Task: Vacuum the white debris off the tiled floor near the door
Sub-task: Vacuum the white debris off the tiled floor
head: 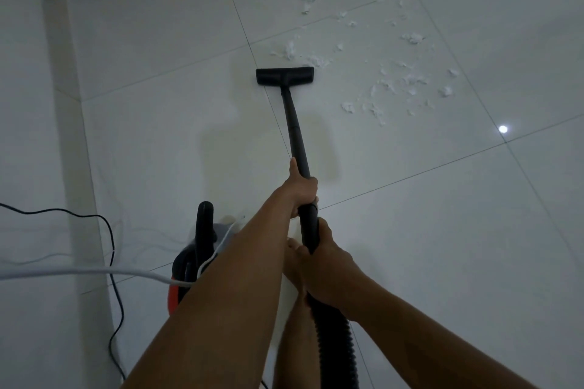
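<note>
On glossy tiles, fluffy debris, flat nozzle

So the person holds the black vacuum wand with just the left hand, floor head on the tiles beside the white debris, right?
Not quite. The head view shows both hands gripping the wand: left hand farther along, right hand nearer the hose. The floor head does sit beside the white debris.

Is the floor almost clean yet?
Not yet. The tiles nearest the person show no bits. The left hand and right hand grip the wand, its nozzle at the nearest clump. Most white debris lies beyond and right of it.
</note>
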The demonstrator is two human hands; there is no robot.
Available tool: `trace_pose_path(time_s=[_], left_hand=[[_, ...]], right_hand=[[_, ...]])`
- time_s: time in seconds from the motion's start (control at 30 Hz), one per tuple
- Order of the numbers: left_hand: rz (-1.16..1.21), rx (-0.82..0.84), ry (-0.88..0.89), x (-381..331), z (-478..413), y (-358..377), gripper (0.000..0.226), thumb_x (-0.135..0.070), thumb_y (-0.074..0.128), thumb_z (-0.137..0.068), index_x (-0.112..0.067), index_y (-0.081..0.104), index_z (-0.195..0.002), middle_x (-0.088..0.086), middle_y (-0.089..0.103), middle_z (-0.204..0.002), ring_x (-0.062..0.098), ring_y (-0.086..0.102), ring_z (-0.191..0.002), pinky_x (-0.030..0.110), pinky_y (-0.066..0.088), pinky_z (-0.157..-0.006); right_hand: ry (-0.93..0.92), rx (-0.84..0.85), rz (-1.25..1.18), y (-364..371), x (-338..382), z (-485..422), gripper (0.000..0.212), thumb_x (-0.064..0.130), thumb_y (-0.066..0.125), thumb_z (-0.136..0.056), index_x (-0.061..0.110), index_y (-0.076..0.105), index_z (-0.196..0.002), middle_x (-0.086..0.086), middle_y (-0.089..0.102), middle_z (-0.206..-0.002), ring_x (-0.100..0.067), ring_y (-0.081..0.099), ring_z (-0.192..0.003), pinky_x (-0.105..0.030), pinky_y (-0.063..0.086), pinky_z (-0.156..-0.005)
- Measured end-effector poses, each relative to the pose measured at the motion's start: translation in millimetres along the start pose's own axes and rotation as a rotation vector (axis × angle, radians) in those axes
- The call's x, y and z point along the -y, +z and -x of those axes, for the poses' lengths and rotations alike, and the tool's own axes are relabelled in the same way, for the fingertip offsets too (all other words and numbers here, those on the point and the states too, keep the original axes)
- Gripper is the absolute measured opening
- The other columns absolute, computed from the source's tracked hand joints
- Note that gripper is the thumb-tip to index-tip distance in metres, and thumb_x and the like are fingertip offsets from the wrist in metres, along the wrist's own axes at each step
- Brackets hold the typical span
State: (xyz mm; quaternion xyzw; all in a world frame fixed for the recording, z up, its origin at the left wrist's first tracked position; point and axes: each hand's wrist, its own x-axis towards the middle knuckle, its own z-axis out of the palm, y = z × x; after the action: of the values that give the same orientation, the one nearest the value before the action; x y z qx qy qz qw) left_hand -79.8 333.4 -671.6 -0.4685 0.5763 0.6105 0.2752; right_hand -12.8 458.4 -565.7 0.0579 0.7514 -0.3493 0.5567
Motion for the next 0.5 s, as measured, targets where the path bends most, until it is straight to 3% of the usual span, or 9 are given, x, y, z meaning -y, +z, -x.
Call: trace_pose_path(time_s=[0.23, 0.5], left_hand=[[-0.003, 0.005, 0.012, -23, -16, -12, 0.083, -0.013, 0.041, -0.104, -0.045, -0.014, -0.158, 0.013, 0.052, -0.112, 0.016, 0.054, -0.068, 0.034, 0.053, -0.064], [-0.012, 0.0, 0.03, -47, -38, -21, 0.083, -0.013, 0.041, -0.104, -0.045, -0.014, -0.158, 0.012, 0.055, -0.099, 0.017, 0.053, -0.068, 0.04, 0.058, -0.077]], right_hand=[[-0.021, -0.024, 0.04, -8, 24, -16, 0.065, 0.028, 0.04, -0.107, 0.036, 0.006, -0.162, -0.011, 0.062, -0.111, -0.011, 0.061, -0.046, -0.017, 0.043, -0.036], [-0.012, -0.021, 0.077, -20, 49, -36, 0.068, 0.024, 0.041, -0.107, 0.037, 0.004, -0.162, -0.015, 0.065, -0.111, -0.013, 0.062, -0.049, -0.018, 0.044, -0.036]])
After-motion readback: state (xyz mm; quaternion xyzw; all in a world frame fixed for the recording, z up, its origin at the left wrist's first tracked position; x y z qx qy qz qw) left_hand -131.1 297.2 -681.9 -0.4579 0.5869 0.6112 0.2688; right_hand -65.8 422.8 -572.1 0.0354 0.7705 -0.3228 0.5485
